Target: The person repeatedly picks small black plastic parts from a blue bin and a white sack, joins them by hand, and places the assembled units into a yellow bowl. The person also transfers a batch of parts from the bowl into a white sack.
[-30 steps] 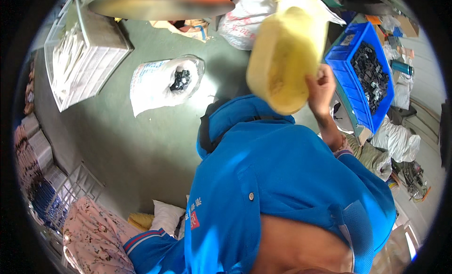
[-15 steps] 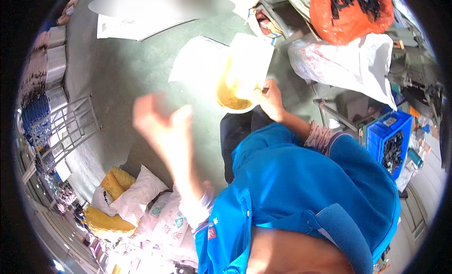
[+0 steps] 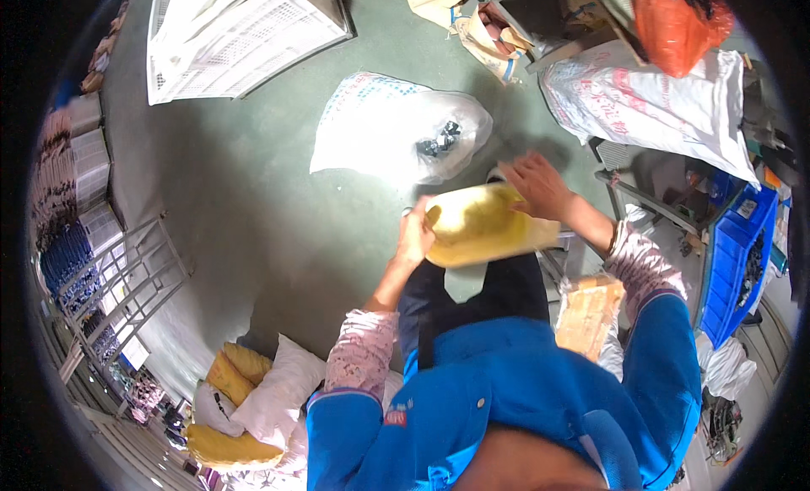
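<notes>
Yellow translucent plastic scoop-shaped container point(image 3: 477, 229), one: held above the person's dark trousers point(image 3: 516, 280), between both hands, long axis running left to right. Left hand point(image 3: 413, 235): closed on the container's left end, pinching its wall. Right hand point(image 3: 537, 186): over the far rim toward the right end, fingers extended, blurred; from where I stand, cannot tell whether it grips. White plastic sack point(image 3: 363, 132), one: on the grey-green floor point(image 3: 253, 204), beyond the container and slightly left, mouth toward the right, small glossy black pieces point(image 3: 440, 140) inside. Nearer that mouth: the right hand.
</notes>
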A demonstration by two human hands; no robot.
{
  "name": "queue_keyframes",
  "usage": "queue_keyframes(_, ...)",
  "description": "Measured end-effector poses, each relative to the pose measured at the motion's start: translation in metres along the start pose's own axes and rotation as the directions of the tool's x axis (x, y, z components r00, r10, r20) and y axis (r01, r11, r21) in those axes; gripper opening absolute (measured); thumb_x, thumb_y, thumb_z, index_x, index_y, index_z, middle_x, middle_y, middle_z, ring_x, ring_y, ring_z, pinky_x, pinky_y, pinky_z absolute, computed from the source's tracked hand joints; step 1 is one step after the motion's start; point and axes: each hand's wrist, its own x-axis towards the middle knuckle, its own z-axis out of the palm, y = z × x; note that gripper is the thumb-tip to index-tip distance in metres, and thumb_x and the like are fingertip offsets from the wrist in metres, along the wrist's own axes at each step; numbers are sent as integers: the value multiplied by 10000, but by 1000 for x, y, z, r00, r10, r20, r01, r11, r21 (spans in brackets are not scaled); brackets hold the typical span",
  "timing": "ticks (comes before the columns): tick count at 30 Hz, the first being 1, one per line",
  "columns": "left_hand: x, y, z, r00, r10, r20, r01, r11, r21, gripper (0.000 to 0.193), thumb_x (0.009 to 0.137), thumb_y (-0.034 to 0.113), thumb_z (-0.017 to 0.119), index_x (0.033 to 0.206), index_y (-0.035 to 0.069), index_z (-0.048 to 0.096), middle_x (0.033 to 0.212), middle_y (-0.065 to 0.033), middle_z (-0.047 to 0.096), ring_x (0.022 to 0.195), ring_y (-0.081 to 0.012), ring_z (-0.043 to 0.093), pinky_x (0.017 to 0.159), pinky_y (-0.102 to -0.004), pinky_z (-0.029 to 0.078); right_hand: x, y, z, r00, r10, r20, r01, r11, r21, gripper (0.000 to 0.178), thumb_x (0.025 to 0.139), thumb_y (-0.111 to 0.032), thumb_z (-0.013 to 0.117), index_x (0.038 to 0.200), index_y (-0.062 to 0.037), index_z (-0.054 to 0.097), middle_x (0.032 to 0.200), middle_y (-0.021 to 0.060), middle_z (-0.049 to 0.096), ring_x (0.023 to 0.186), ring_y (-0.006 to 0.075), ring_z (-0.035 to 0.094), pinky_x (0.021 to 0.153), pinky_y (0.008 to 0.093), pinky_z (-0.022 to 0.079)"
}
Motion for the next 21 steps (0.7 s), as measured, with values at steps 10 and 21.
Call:
queue_keyframes(10,176,-160,69,934,-227,-274,294,927,234,1061,751,323,791,1519,36,118,1498,-310,268,1395,-418,293,1142,-521,268,47,148,212,682,209,701,-539,792,288,288,836,-234,585,944,28,638,871,187,676,855,345,656,755,441,506)
queue_keyframes(21,350,-287,38,894,212,-393,7,873,487,335,878,161,508,1135,-53,494,879,-306,658,836,-502,624,801,-491,508,156,216,264,780,44,625,-494,656,570,326,937,-312,591,1039,-7,644,860,23,620,782,136,550,677,322,464)
